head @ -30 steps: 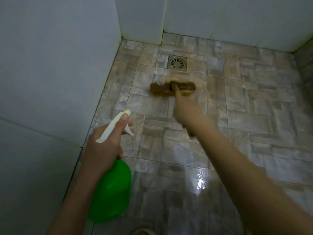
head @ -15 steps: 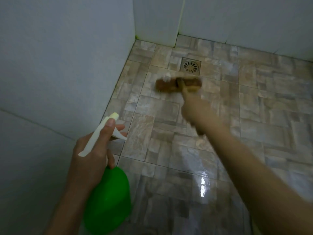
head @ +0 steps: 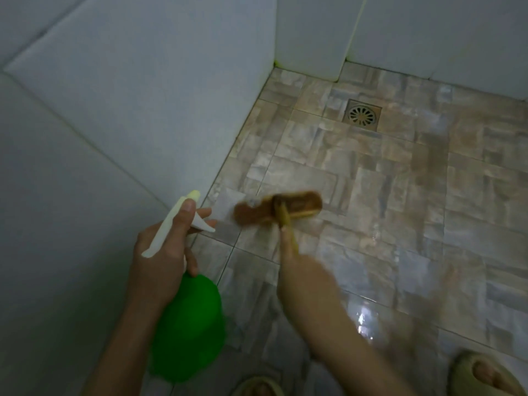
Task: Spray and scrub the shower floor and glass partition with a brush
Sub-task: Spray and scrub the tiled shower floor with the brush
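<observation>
Floor scrub under way; brush head lies ahead of the right fingers, long axis crosswise.

Left hand [head: 160, 258] wrapped tight round the bottle [head: 187, 330] neck, forefinger along the sprayer, nozzle forward. Brush [head: 278, 208] on the floor [head: 400, 195], beyond and just right of it. Right hand [head: 303, 281], the nearer, closed on its handle; fingers blurred. Glass partition not identifiable.

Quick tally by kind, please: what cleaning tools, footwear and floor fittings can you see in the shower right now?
Spray bottles: 1, the green spray bottle in the left hand
Brushes: 1, the brown brush held by the right hand
Sandals: 2, one sandal at right, another sandal at the bottom edge
Floor drains: 1, the drain
Total: 5
</observation>
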Demonstrator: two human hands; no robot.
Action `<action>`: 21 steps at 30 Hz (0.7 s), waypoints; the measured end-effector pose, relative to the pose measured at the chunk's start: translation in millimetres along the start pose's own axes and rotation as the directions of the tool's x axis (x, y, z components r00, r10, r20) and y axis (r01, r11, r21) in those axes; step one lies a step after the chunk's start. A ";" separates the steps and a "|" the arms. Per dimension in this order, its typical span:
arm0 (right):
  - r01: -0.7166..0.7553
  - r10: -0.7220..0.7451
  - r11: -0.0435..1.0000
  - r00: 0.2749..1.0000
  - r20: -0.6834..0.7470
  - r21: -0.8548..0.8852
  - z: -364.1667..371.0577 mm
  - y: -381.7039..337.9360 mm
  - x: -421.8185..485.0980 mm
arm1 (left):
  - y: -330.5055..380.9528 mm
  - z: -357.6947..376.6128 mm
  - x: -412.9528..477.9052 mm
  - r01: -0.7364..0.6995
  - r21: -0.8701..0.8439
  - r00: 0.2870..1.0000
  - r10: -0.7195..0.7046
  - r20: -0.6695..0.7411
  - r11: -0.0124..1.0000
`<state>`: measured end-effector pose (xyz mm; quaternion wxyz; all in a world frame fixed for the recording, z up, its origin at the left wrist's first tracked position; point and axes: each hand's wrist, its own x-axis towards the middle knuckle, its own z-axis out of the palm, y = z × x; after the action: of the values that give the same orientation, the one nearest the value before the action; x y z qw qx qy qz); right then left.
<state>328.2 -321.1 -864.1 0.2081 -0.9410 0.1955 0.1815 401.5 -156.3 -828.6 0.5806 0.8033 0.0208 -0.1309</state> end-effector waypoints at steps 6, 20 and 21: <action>0.026 -0.029 0.998 0.997 -0.077 -0.048 -31.6 -25.8 110.9 | 7.2 -12.9 -7.0 -0.003 -0.044 0.996 0.000 -0.085 0.999; 0.007 -0.015 0.997 0.993 -0.119 -0.070 -50.5 -23.2 164.2 | 4.4 -11.8 0.2 -0.008 -0.087 0.994 -0.001 -0.107 0.996; -0.030 0.019 0.996 0.991 -0.130 -0.081 -66.1 -15.3 181.9 | 4.4 -11.7 -1.3 -0.012 -0.099 0.994 0.001 -0.112 0.995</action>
<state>508.1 -392.1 -880.1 0.1534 -0.9562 0.2124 0.1307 403.3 -146.6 -820.7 0.6183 0.7795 0.0571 -0.0826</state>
